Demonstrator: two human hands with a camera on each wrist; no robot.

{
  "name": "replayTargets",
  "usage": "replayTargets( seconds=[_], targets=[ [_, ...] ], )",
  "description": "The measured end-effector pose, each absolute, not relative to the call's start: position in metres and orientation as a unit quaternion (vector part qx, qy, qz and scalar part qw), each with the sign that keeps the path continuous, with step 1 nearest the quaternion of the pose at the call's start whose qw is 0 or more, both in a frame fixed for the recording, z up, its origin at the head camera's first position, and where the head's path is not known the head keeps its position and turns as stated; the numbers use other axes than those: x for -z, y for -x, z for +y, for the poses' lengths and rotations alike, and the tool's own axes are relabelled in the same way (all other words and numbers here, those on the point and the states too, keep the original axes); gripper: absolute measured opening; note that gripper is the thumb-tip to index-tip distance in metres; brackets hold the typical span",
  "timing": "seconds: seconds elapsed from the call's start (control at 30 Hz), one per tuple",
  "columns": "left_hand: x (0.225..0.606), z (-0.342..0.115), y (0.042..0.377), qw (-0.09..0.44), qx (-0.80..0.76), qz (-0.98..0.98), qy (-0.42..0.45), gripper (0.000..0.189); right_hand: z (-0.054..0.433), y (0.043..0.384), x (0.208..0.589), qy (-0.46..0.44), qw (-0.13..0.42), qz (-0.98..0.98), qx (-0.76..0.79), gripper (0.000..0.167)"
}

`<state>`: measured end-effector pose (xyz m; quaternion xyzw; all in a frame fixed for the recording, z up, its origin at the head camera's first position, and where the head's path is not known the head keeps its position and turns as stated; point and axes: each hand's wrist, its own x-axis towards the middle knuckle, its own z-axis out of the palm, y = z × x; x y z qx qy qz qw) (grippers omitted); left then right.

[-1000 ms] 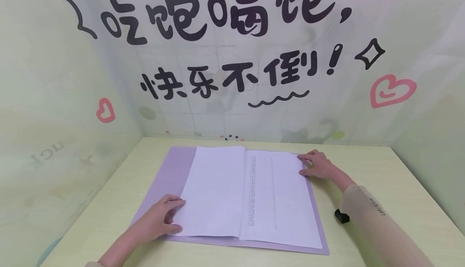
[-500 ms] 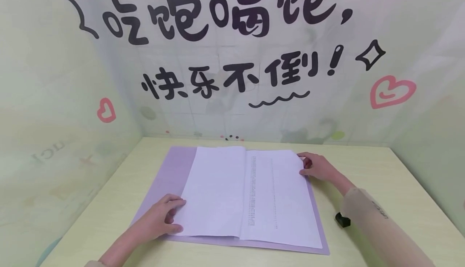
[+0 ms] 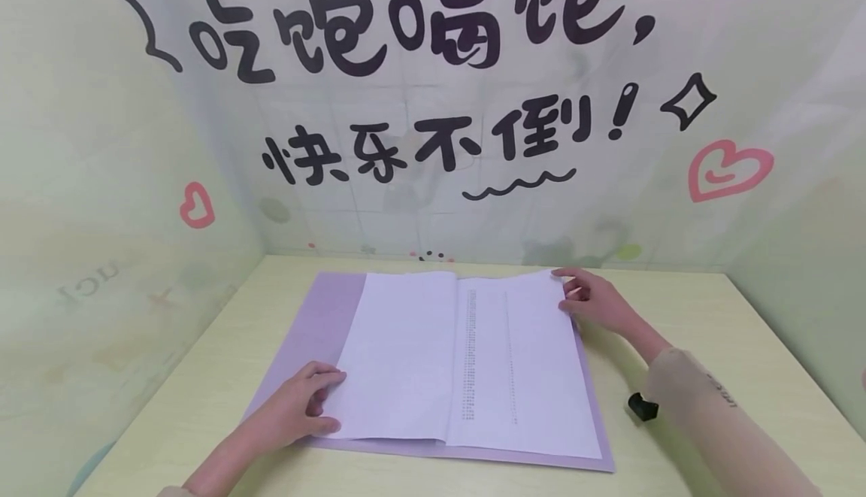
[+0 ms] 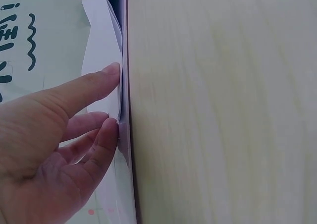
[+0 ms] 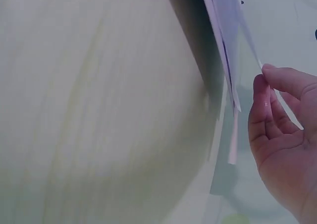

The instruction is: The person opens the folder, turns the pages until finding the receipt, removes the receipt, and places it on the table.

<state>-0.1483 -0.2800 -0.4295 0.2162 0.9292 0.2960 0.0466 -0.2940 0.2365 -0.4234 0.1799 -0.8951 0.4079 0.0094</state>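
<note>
A purple folder point(image 3: 323, 316) lies spread on the table with white sheets inside. The left-hand page point(image 3: 399, 354) is blank; the right-hand sheet point(image 3: 548, 377) carries two columns of small print. My right hand point(image 3: 598, 303) pinches that sheet near its far right corner, which is lifted. In the right wrist view, thumb and forefinger of the right hand point(image 5: 282, 115) meet on the raised sheet point(image 5: 251, 48), apart from the pages below. My left hand point(image 3: 298, 405) rests at the outer edge of the blank page, its fingers relaxed and the thumb point(image 4: 96, 87) spread from them.
A small black object point(image 3: 641, 407) sits on the pale wooden table point(image 3: 717, 331), beside the right sleeve point(image 3: 704, 399). Printed fabric walls point(image 3: 419, 211) with large black characters and pink hearts enclose the table at the back and sides.
My right hand has moved slightly up and away, raising the printed sheet's far right corner with it. The left hand has stayed in place.
</note>
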Motion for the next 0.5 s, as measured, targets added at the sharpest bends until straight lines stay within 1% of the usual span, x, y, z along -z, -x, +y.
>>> replayTargets(
  seconds=[0.1,0.17,0.5],
  targets=[
    [0.43,-0.28,0.149,0.046,-0.295,0.929,-0.217,0.069,0.236,0.292,0.418,-0.186,0.01,-0.887,-0.423,0.043],
    [0.43,-0.28,0.149,0.047,-0.295,0.929,-0.217,0.069,0.236,0.291,0.414,-0.186,0.006,-0.888,-0.42,0.038],
    [0.429,-0.279,0.149,0.05,-0.296,0.929,-0.216,0.068,0.239,0.299,0.391,-0.196,-0.023,-0.894,-0.401,0.038]
  ],
)
